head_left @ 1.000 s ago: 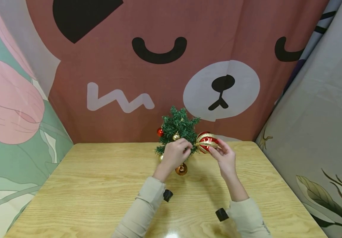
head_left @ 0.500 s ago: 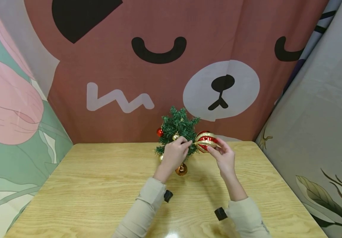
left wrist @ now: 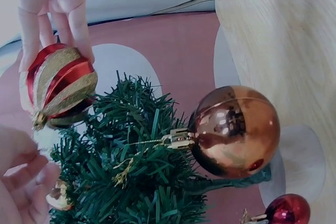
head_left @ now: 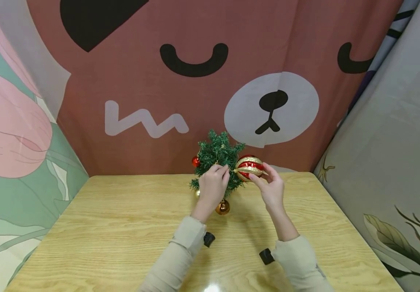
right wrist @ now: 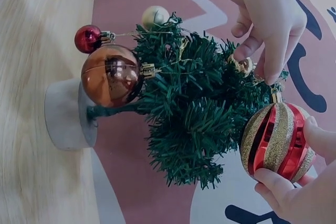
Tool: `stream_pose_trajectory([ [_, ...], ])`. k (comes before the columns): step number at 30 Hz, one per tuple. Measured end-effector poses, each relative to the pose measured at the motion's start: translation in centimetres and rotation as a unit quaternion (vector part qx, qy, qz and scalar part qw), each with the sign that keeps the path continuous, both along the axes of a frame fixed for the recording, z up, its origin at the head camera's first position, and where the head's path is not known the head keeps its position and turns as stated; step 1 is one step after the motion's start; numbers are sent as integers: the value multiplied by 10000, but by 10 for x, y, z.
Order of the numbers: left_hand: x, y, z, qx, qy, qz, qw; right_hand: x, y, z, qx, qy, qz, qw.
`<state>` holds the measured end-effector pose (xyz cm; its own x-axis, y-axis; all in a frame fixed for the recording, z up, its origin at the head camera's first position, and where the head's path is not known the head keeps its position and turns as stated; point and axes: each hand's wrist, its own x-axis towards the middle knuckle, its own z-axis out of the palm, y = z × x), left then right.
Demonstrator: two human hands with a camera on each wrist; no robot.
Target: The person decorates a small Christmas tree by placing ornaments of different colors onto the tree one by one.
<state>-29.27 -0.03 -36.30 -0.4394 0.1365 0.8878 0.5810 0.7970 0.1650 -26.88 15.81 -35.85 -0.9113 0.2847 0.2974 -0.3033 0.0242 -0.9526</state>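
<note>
A red Christmas bauble (head_left: 249, 167) with gold glitter stripes is held up at the right side of a small green Christmas tree (head_left: 220, 147). My right hand (head_left: 273, 190) grips this bauble by its rounded end, thumb on one side and fingers on the other, as the right wrist view shows. My left hand (head_left: 211, 187) is in front of the tree. Its thumb and fingertips pinch the thin gold string by the striped bauble's cap (right wrist: 276, 96). A small gold bauble (right wrist: 241, 64) hangs close behind the left fingers.
A copper bauble (head_left: 222, 207) hangs low at the tree's front. Small red (right wrist: 87, 39) and pale gold (right wrist: 155, 18) baubles hang nearby. The tree's round grey base (right wrist: 68, 114) stands on the wooden table (head_left: 122, 227), before a printed curtain (head_left: 140, 81).
Both hands have shifted slightly up and left in the head view. The striped bauble has moved with them, closer to the tree's upper branches.
</note>
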Motion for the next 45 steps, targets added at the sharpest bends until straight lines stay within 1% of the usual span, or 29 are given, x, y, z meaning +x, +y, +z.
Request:
stream_pose_trajectory([
  [3,-2,2,1,228,-5,95,9997,-1,-3,2,22,-3,-40,10000],
  [6,-4,4,3,343,-52,208,9992,-2,-5,3,81,-23,-121,9999],
  [12,-6,6,5,378,-306,406,9980,-3,-7,2,290,53,-283,9992],
  [14,-6,7,5,347,-399,473,9975,-3,-8,2,384,157,-338,9986],
  [18,-7,7,6,320,-523,584,9964,-4,-10,2,532,539,-366,9965],
  [21,-9,7,6,320,-563,597,9961,-5,-11,1,734,803,-387,9933],
  [24,-9,7,6,319,-540,564,9964,-6,-11,1,904,901,-410,9910],
  [27,-9,7,6,304,-507,525,9969,-6,-10,0,1032,895,-379,9899],
  [32,-9,6,6,211,-570,534,9967,-5,-10,-1,1168,815,-253,9895],
  [38,-10,6,7,204,-650,529,9963,-5,-9,-1,1183,691,-34,9906],
  [42,-11,6,7,258,-763,473,9956,-6,-9,-2,1328,598,-69,9893],
  [45,-11,6,7,212,-841,442,9952,-6,-8,-2,1440,462,-155,9884],
])
